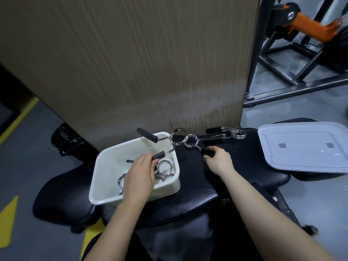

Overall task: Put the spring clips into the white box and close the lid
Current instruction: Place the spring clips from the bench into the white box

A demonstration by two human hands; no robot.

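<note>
Mid-loading, the left hand (139, 174) gripped a chrome spring clip (170, 141) on the open white plastic box (105, 162)'s rim, the right hand (219, 161) pinched a second clip (192, 142) beside it, both apparently due inside.

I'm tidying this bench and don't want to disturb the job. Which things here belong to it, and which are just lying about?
Part of the job:
white box
lid
clip held by left hand, at
clip at right hand, at
clip by the wall
clips inside the box

Just lying about:
black bag
orange gym machine
</note>
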